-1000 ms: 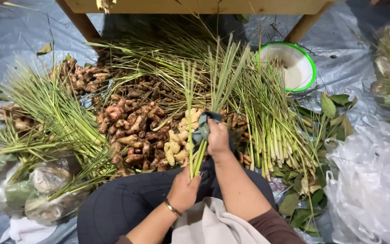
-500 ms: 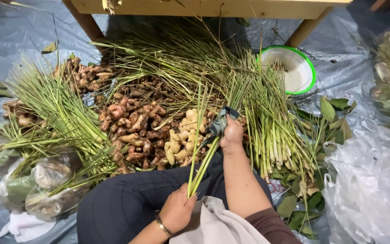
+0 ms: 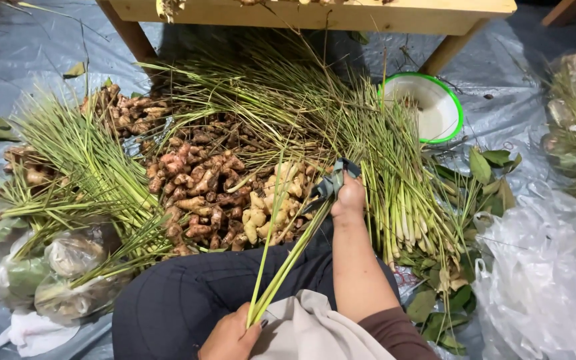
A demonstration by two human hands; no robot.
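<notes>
1. The person sits on the floor with a dark trouser leg [image 3: 188,300] stretched out and a pale cloth [image 3: 315,333] in the lap.
2. The left hand [image 3: 231,337], low and near at the bottom edge, is closed around the base ends of a few lemongrass stalks [image 3: 288,260], which slant up and away to the right.
3. The right hand [image 3: 348,200] is further out, at the far end of the forearm, its fingers wrapped about a dark band [image 3: 331,183] where the stalks' leafy tops meet it; I cannot make out just how the band sits in the grip.
4. The two hands are well apart, one at each end of the same small bunch.
5. Just beyond the stalks lies a heap of ginger roots [image 3: 215,193], brown with paler pieces towards the right hand.
6. To the right of the right hand is a thick spread of loose lemongrass [image 3: 401,187], white ends pointing near.
7. On the left, tied lemongrass bundles [image 3: 75,180] fan out over clear bags [image 3: 68,267].
8. Far right stands a white bowl with a green rim [image 3: 455,107], beside a wooden table leg [image 3: 445,53].
9. Green leaves [image 3: 488,167] and a crumpled plastic bag [image 3: 541,280] lie on the right, all on a grey sheet [image 3: 35,40].
</notes>
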